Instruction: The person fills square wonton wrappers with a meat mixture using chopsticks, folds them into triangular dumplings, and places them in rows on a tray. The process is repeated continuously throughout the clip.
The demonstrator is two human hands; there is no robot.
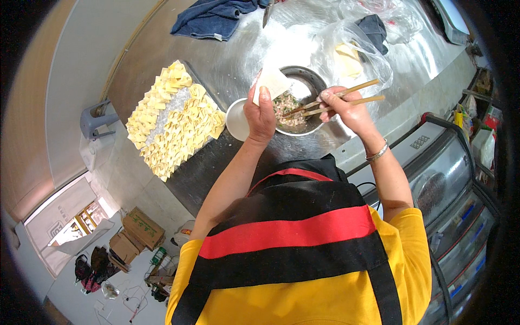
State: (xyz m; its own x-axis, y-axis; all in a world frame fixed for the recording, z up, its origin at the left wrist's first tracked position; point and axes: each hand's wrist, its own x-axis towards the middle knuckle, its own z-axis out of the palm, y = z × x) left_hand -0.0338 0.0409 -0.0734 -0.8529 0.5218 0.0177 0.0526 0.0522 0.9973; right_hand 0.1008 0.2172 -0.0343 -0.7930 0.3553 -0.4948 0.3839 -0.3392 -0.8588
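My left hand [261,115] holds a stack of square dough wrappers [273,84], with the thumb on top, over the left rim of a steel bowl [317,75]. Minced filling with green bits [289,106] lies in that bowl. In my right hand [345,106] is a pair of wooden chopsticks [357,87], their tips in or just over the filling. A white bowl [237,120] stands beside the steel one, partly behind my left hand. Farther left, many folded dumplings [183,140] cover a tray, in two groups with a pale strip between them.
A clear plastic bag with yellow wrappers [348,61] lies right of the steel bowl on the metal table [219,61]. At the far edge are a blue cloth [211,20] and a metal blade [267,15]. A glass-topped freezer [434,183] stands at the right.
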